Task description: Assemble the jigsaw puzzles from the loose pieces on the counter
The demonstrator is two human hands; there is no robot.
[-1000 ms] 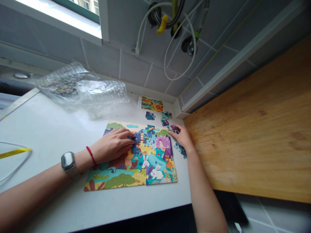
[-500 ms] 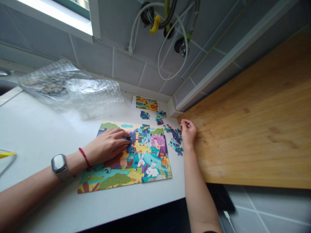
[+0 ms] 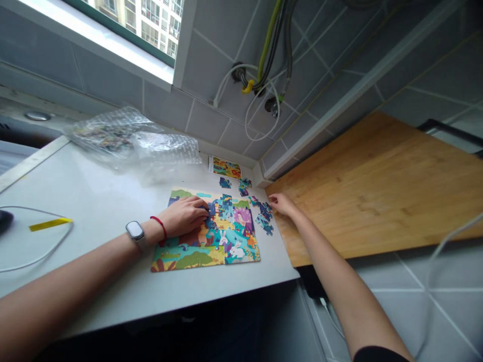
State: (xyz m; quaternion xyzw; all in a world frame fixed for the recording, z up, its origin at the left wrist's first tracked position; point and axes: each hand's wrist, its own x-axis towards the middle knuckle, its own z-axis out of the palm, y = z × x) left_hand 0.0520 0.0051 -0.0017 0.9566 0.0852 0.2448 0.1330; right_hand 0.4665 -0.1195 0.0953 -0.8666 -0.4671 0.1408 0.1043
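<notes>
A mostly assembled jigsaw puzzle (image 3: 206, 257) with rabbits and trees lies on the white counter. My left hand (image 3: 187, 216), palm down, rests on its upper left part with fingers stretched out, holding nothing that I can see. At the right edge of the counter, my right hand (image 3: 282, 203) has its thumb and fingers drawn together beside a cluster of loose puzzle pieces (image 3: 264, 221); whether a piece is between the fingertips is too small to tell. Another loose piece (image 3: 225, 183) lies above the puzzle, near a small picture card (image 3: 226, 167) with a printed scene.
Clear plastic bags (image 3: 124, 136), one with puzzle pieces inside, lie at the back left. A wooden board (image 3: 377, 186) borders the counter on the right. A white cable (image 3: 37, 261) and yellow strip (image 3: 51, 224) are at left. Hoses (image 3: 271, 50) hang on the tiled wall.
The camera view has shifted, showing more of the window and the board. My left hand stays on the puzzle. My right hand remains beside the loose pieces, its forearm now slanting more to the right.
</notes>
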